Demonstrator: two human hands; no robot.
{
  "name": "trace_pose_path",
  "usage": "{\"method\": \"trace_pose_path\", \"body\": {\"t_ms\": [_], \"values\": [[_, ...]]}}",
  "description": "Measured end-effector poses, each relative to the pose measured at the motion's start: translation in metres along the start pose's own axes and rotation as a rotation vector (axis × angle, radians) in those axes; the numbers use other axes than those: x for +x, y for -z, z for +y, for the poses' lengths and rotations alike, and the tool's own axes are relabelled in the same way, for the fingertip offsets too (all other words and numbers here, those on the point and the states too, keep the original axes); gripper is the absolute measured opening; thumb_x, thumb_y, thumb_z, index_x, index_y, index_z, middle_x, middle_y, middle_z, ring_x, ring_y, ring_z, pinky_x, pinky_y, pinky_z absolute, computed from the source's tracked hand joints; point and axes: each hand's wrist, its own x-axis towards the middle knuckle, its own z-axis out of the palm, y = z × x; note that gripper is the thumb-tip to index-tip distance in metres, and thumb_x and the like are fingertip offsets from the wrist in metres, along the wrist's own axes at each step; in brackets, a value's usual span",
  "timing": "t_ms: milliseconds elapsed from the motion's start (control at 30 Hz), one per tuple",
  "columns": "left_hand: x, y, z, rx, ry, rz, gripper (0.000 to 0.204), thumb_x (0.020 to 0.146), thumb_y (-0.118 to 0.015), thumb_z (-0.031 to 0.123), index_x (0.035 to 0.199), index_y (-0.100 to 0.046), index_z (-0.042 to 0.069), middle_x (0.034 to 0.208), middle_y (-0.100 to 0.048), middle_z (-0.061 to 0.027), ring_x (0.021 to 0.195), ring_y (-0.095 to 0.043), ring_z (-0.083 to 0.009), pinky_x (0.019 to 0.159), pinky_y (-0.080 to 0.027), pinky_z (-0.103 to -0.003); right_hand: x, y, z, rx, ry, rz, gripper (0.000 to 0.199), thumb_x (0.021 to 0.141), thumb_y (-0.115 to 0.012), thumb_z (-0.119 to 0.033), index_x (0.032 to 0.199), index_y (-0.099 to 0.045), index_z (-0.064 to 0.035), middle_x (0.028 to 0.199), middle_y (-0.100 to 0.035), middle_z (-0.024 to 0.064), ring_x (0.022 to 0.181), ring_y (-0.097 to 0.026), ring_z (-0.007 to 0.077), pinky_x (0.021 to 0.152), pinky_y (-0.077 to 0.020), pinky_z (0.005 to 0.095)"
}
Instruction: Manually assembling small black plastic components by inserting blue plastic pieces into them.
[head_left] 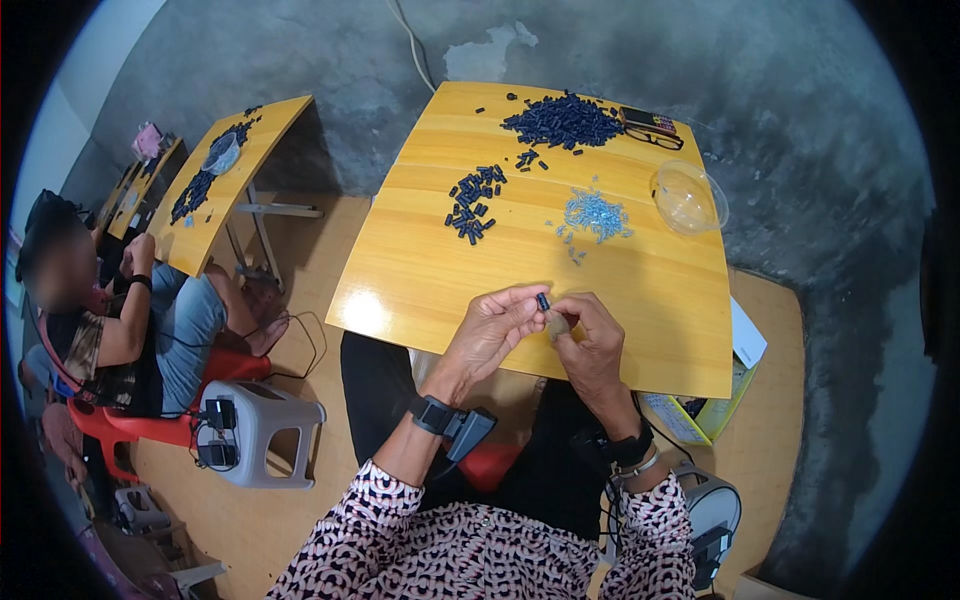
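Over the near edge of the wooden table [400,250], my left hand [492,328] pinches a small dark cylindrical piece [543,301] between thumb and fingers. My right hand [592,342] is closed right beside it, thumb against fingers; whatever it grips is too small to make out. A tan patch shows at the right thumb tip. Farther up the table lie a small pile of clear light-blue pieces [596,215], a loose group of dark cylindrical pieces [473,203] to the left, and a large heap of similar dark pieces [563,120] at the far side.
A clear plastic bowl [690,197] stands at the right edge, with glasses [655,138] and a dark device [648,122] beyond. Below on the right is a yellow-green box [719,424]. To the left, another person [120,320] sits at a second table [258,140]; a grey stool [290,410] stands between.
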Motion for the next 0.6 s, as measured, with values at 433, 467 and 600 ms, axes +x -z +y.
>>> {"method": "trace_pose_path", "body": {"t_ms": [433,467,600], "values": [[0.000,0.003,0.001,-0.023,0.036,-0.013,0.023,0.089,-0.060,0.005,0.110,-0.060,-0.004,0.097,-0.065,-0.0109,0.086,-0.063,-0.0151,0.081,-0.053,-0.025,0.001,0.005,0.001,0.027,0.048,-0.061,0.016,0.075,-0.068,0.003,0.088,-0.061,-0.0008,0.083,-0.060,0.0117,0.070,-0.061,0.0233,0.059,-0.0488,0.0295],[0.000,0.004,0.001,-0.023,0.036,-0.013,0.023,0.089,-0.060,0.005,0.110,-0.060,-0.004,0.097,-0.065,-0.0109,0.086,-0.063,-0.0151,0.081,-0.053,-0.025,0.002,0.006,0.002,0.032,0.066,-0.077,0.016,0.075,-0.069,0.002,0.089,-0.061,-0.0010,0.083,-0.060,0.0115,0.070,-0.061,0.0228,0.059,-0.0490,0.0292],[0.001,0.004,0.002,-0.032,0.074,-0.065,0.021,0.089,-0.060,0.005,0.108,-0.061,-0.004,0.100,-0.065,-0.0126,0.090,-0.063,-0.0174,0.083,-0.053,-0.028,0.004,0.010,0.007,0.042,0.112,-0.118,0.017,0.076,-0.069,0.000,0.091,-0.061,-0.0016,0.085,-0.061,0.0106,0.071,-0.062,0.0207,0.059,-0.0496,0.0286]]}}
